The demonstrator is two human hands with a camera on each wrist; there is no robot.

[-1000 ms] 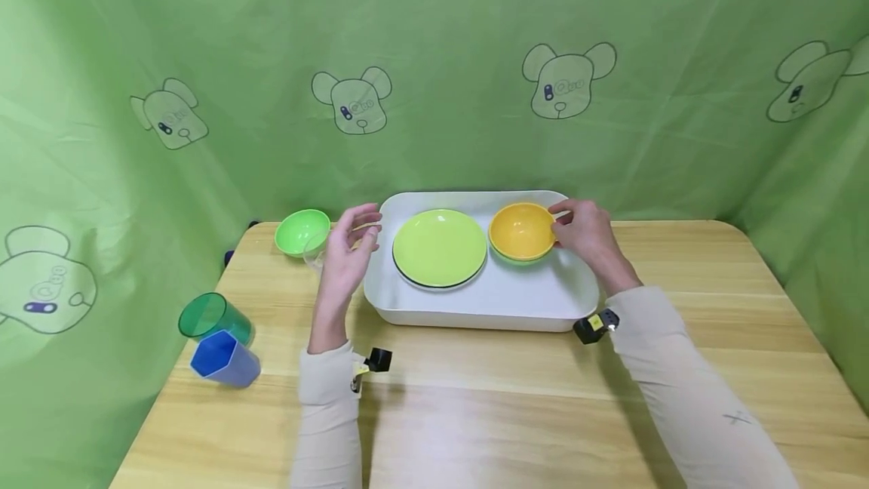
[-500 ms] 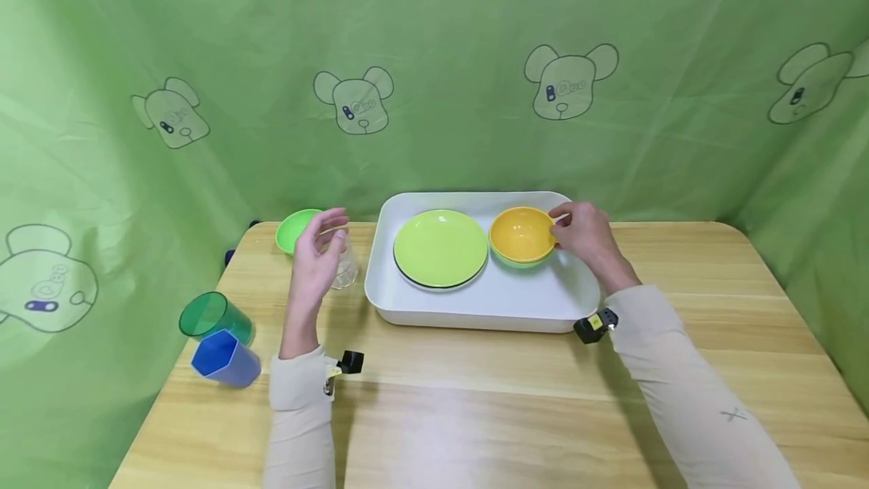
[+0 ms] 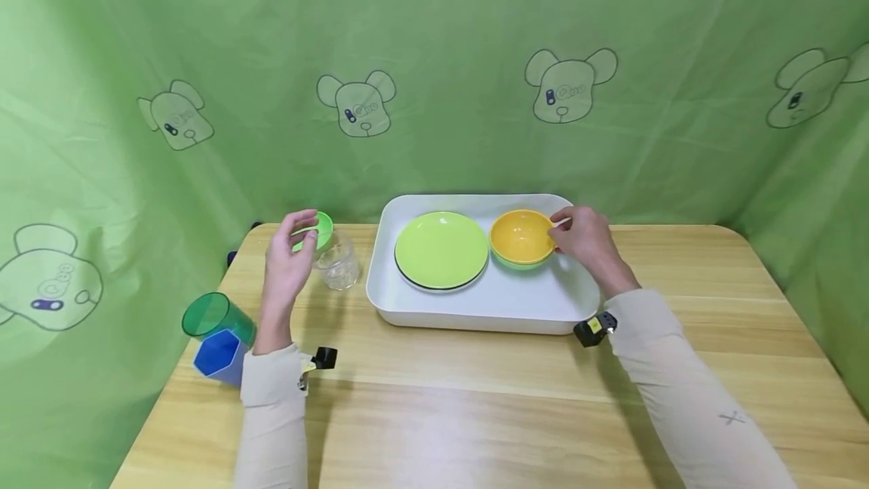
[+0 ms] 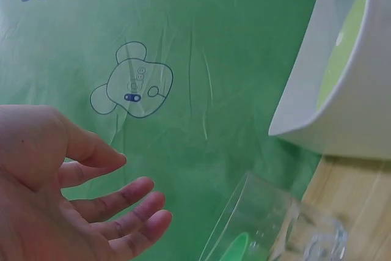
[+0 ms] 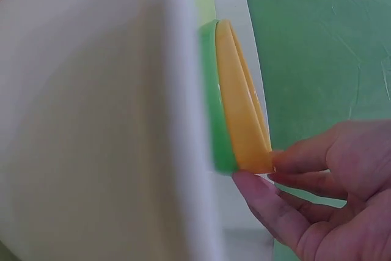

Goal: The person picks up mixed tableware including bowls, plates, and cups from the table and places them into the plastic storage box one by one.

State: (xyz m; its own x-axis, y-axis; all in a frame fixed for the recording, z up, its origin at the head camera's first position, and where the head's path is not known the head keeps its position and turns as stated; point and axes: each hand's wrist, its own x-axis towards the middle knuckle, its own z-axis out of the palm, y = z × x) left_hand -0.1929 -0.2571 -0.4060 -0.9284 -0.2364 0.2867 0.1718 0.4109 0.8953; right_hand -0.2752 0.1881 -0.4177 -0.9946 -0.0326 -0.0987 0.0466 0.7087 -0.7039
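My right hand (image 3: 587,240) pinches the right rim of an orange bowl (image 3: 521,236). That bowl sits in a green bowl (image 5: 221,132) inside the white tray (image 3: 475,317); in the right wrist view my thumb lies by the rims of both. My left hand (image 3: 288,262) is in the air at the left with loosely bent fingers, nothing in them. From the head it partly covers a bright green bowl (image 3: 325,229) at the back. A clear glass (image 3: 339,269) stands just right of that hand and also shows in the left wrist view.
A yellow-green plate (image 3: 441,249) with a dark edge beneath it lies in the left half of the tray. Toward the table's left edge stand a dark green cup (image 3: 224,315) and a blue angular cup (image 3: 220,357), the latter partly behind my left sleeve. A green curtain (image 3: 434,142) hangs behind.
My left hand has moved left, away from the tray and past the clear glass, to in front of the bright green bowl. My right hand stays at the orange bowl's rim.
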